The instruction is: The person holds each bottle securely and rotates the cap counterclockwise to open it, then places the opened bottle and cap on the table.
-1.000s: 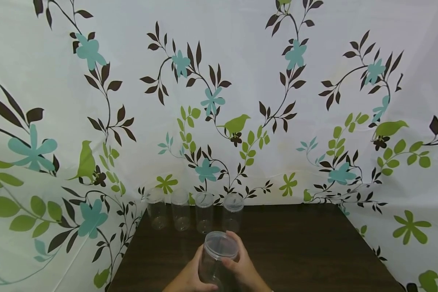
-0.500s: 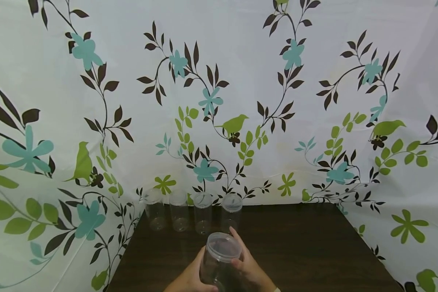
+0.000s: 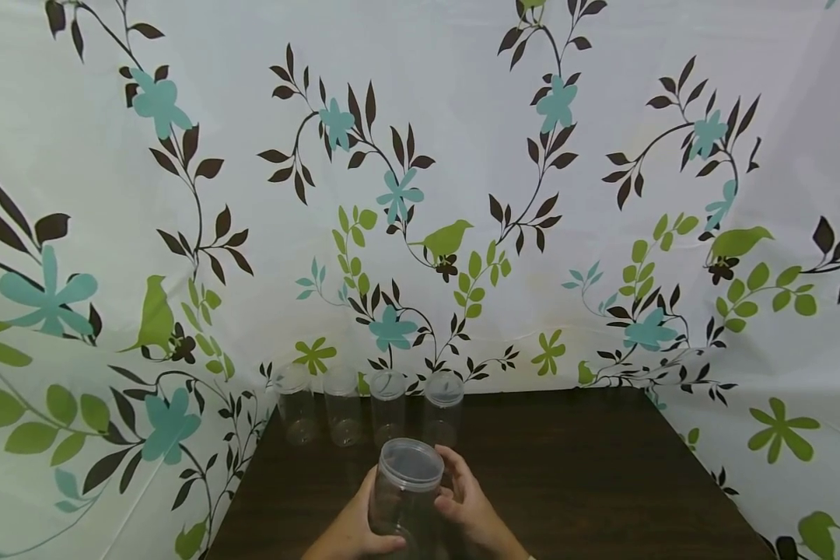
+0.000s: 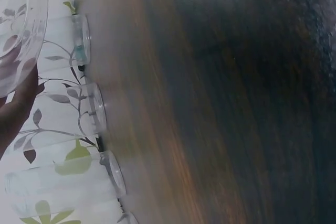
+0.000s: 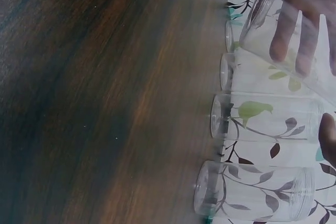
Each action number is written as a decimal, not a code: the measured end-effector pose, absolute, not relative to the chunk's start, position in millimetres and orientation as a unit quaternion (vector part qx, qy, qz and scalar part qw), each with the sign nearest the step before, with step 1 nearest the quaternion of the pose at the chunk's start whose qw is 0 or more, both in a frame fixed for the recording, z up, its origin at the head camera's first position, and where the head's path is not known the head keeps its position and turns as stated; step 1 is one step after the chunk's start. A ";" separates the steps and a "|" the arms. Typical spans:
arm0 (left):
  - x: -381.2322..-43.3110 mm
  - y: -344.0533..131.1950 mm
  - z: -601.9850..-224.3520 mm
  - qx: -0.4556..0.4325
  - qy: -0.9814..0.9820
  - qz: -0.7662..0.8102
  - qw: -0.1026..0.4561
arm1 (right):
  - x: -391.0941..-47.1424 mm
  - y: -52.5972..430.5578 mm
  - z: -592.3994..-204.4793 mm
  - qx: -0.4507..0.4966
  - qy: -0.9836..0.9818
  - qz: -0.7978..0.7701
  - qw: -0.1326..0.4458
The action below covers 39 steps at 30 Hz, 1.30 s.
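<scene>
A clear plastic jar [image 3: 404,498] with a translucent screw lid [image 3: 411,463] is held up over the near part of the table, tilted slightly. My left hand [image 3: 353,521] grips its body from the left, thumb in front. Several of its fingers [image 5: 304,40] show through the clear wall in the right wrist view. My right hand [image 3: 472,509] is at the lid's right side, fingers bent about the rim and thumb in front. The right wrist view shows just one of its digits [image 5: 328,137], at the edge.
Several similar clear jars stand in a row along the back left of the dark wooden table [image 3: 567,467]; the rightmost is a lidded jar [image 3: 443,408]. A white cloth [image 3: 462,327] printed with leaves, flowers and birds hangs behind and at both sides.
The held jar has shifted slightly left and up with my left hand. My right thumb has slid from the front of the lid to its right side.
</scene>
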<state>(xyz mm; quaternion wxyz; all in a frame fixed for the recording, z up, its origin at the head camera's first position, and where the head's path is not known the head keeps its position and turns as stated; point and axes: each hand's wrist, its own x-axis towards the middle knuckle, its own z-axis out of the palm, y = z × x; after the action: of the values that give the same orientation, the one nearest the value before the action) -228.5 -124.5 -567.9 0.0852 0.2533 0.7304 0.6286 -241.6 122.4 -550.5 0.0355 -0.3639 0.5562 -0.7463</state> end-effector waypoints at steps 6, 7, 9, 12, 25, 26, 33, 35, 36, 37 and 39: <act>-229.0 -125.3 -570.3 0.266 0.729 0.626 0.079 | -241.8 119.5 -547.8 -0.369 0.555 -0.742 0.072; -229.5 -124.8 -571.7 0.272 0.724 0.628 0.080 | -241.8 118.8 -548.3 -0.369 0.554 -0.742 0.076; -229.9 -123.5 -573.7 0.285 0.716 0.631 0.085 | -242.0 118.0 -549.0 -0.365 0.556 -0.742 0.083; -230.3 -119.4 -574.2 0.304 0.709 0.630 0.083 | -244.2 118.1 -550.7 -0.350 0.567 -0.742 0.077; -227.8 -117.7 -571.2 0.306 0.693 0.647 0.091 | -242.1 114.5 -550.2 -0.321 0.576 -0.748 0.074; -227.7 -118.5 -570.8 0.300 0.689 0.652 0.097 | -241.0 113.6 -550.0 -0.320 0.577 -0.748 0.070; -228.5 -126.0 -567.0 0.267 0.721 0.634 0.077 | -236.7 113.3 -549.0 -0.326 0.581 -0.745 0.029; -229.0 -127.4 -566.2 0.263 0.729 0.628 0.071 | -237.3 114.8 -548.7 -0.341 0.580 -0.740 0.031; -229.3 -127.9 -565.9 0.262 0.730 0.628 0.071 | -237.8 115.3 -548.2 -0.348 0.579 -0.736 0.033; -229.5 -128.1 -565.6 0.260 0.732 0.626 0.071 | -238.2 115.8 -548.0 -0.353 0.581 -0.733 0.036; -230.0 -127.8 -565.4 0.259 0.734 0.623 0.069 | -239.5 116.2 -547.5 -0.362 0.578 -0.730 0.041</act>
<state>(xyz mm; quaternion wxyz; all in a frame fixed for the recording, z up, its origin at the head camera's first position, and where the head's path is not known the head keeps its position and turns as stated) -230.0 -127.8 -565.4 0.0692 0.2595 0.7343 0.6235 -239.5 116.2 -547.5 0.0413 -0.3619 0.5785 -0.7299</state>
